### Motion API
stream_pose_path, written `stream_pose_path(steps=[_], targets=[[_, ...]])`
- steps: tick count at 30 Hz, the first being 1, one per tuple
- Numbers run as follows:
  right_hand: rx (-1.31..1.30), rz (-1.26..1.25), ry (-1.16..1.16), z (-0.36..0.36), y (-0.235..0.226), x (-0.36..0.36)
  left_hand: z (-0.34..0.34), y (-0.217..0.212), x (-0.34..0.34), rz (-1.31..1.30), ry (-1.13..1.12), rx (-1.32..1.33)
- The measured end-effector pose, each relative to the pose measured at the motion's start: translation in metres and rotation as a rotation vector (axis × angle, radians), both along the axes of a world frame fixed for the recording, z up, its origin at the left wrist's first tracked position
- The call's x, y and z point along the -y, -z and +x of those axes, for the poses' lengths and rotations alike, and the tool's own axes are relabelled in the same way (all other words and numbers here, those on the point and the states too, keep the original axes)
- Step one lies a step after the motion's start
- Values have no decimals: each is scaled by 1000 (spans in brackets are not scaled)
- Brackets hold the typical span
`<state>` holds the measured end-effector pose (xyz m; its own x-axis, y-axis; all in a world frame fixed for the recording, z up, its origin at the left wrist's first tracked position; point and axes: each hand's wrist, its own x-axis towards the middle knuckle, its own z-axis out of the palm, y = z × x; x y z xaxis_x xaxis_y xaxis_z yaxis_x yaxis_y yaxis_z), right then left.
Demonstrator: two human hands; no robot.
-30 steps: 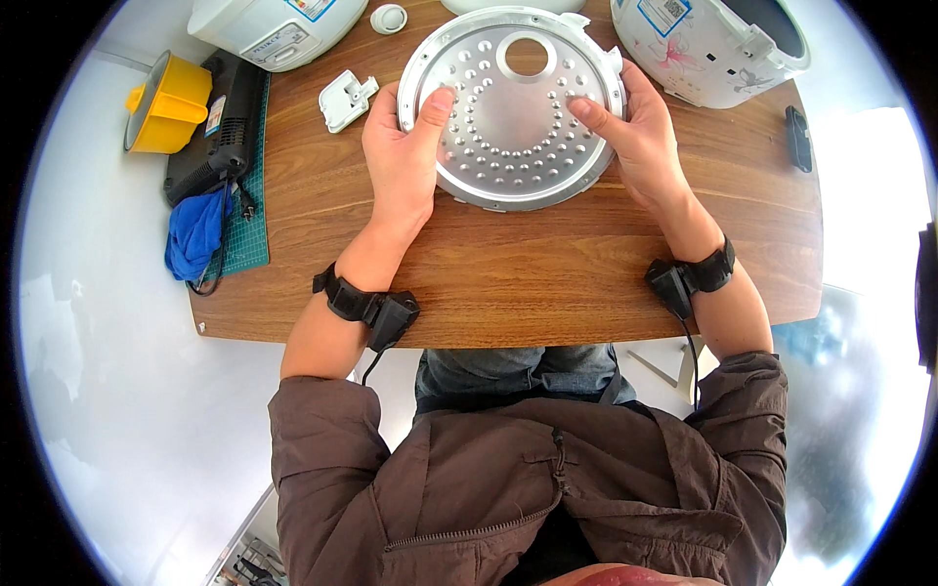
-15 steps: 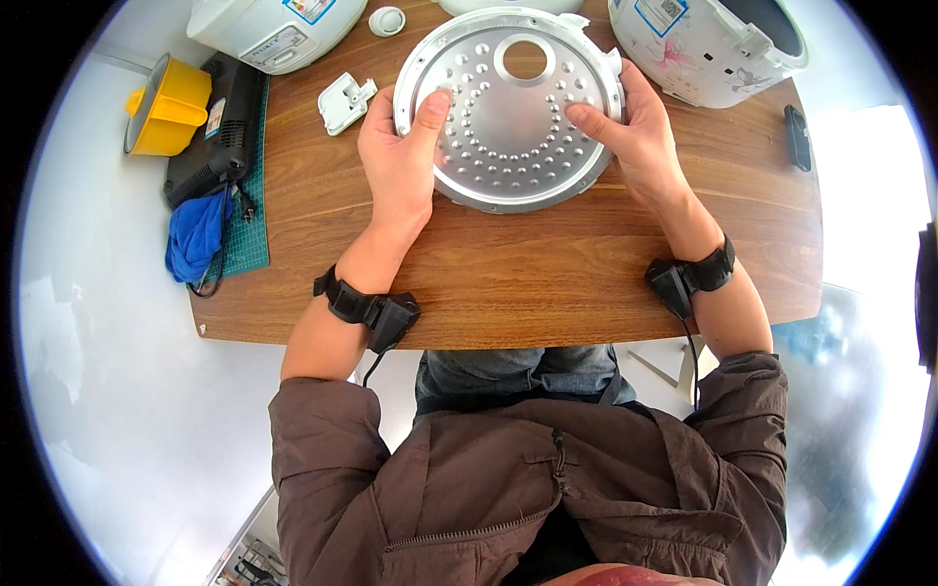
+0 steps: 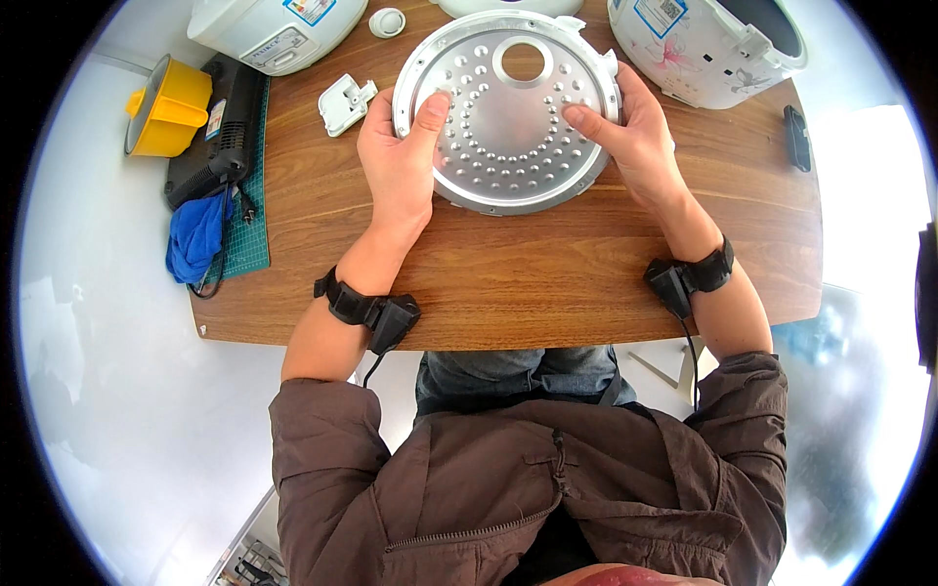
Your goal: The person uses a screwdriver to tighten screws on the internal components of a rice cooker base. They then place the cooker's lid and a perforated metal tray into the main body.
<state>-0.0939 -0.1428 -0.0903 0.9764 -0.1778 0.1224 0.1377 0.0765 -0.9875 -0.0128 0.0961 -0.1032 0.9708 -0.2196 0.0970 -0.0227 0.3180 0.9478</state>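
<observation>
Between my hands is a round silver metal inner lid plate (image 3: 508, 156), dimpled all over, with a round hole near its far edge. My left hand (image 3: 401, 142) grips its left rim, thumb on the face and fingers underneath. On the right rim my right hand (image 3: 635, 137) holds it the same way, its thumb pointing inward. The fingers beneath the plate are hidden. Left of the plate lies a small white plastic part (image 3: 344, 104), and a white round cap (image 3: 387, 22) sits farther back.
A rice cooker (image 3: 283, 34) stands back left, an open cooker body (image 3: 699, 44) back right. At left are a yellow container (image 3: 171, 105), a black device (image 3: 220, 146), a blue cloth (image 3: 198, 234) and a green cutting mat (image 3: 251, 220). A black object (image 3: 797, 137) lies by the right table edge.
The plate and my right hand have shifted very slightly. Both hands keep their hold on the rim.
</observation>
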Motion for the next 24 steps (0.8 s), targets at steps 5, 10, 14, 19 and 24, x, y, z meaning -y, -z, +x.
stream_pose_path(steps=[5,10,14,19,24], targets=[[53,-115,35,0,3,3,-4,-10,2,49,-50,118],[191,-252,110,-7,-5,2,-4,-15,-7,185,-169,717],[282,-254,142,-9,-1,-1,0,-7,-12,170,-127,805],[294,-346,204,-9,1,-2,4,-4,-9,96,-70,676],[303,-354,209,-8,1,-3,3,-1,-12,112,-79,636]])
